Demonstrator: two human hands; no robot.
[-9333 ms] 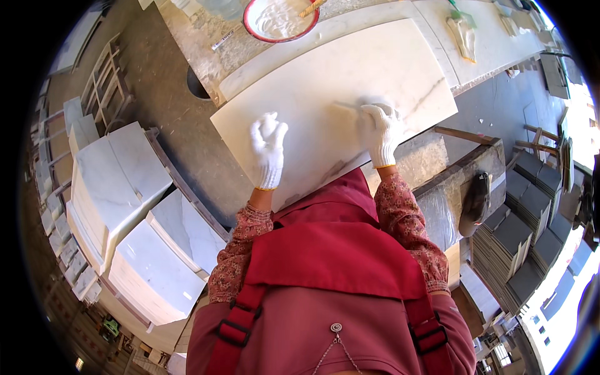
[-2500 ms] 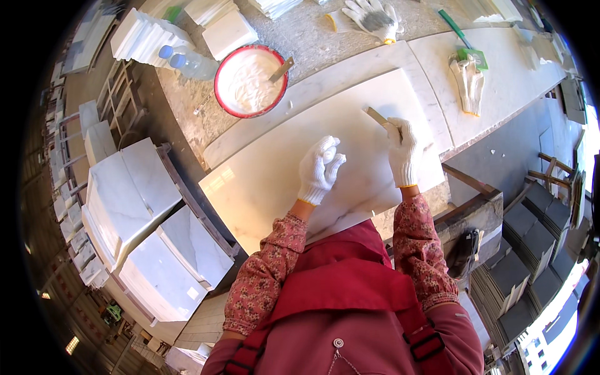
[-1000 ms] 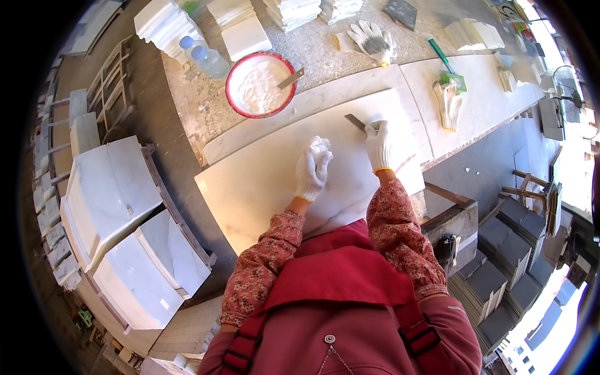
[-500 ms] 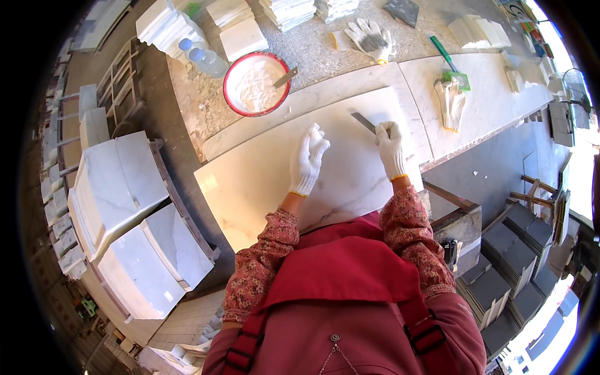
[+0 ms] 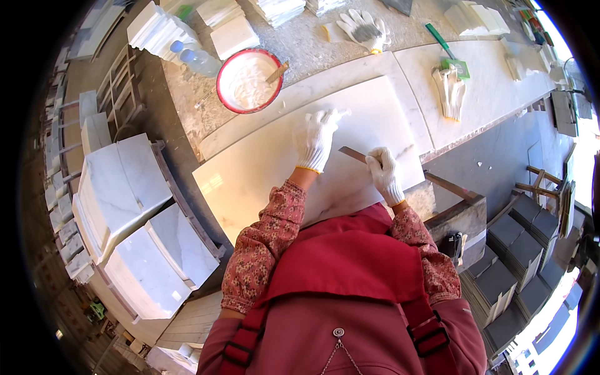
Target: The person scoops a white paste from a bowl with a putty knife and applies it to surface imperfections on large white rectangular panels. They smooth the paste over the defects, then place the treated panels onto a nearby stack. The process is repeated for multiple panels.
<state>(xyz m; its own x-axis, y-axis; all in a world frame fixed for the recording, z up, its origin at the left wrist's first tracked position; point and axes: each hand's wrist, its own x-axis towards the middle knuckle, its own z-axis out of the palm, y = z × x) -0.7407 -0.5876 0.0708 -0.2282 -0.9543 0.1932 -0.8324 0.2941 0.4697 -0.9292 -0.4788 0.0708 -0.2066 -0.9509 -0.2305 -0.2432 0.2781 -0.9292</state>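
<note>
On the workbench before me lies a pale polished marble slab (image 5: 250, 172) with faint grey veins. My left hand (image 5: 314, 140), in a white knit glove, is over the slab's middle, its fingers stretched towards the right. Whether the fingertips touch the slab I cannot tell. My right hand (image 5: 384, 170), gloved the same way, is closed round a flat metal scraper (image 5: 354, 154) near the slab's right side. The scraper's blade points left, towards my left hand. Beyond the slab stands a red-rimmed bowl (image 5: 279, 70) of white paste with a spatula (image 5: 277, 73) in it.
Water bottles (image 5: 201, 62) and stacked tiles (image 5: 234, 39) stand at the back left. Loose gloves (image 5: 449, 94) and a green-handled brush (image 5: 456, 66) lie to the right. Marble slabs (image 5: 122, 187) fill a rack on the left; dark tiles (image 5: 500, 250) are stacked at lower right.
My right hand has drawn the scraper back towards my body and slightly left. My left hand has moved a little right, its fingers now reaching rightward. The whole view has shifted slightly.
</note>
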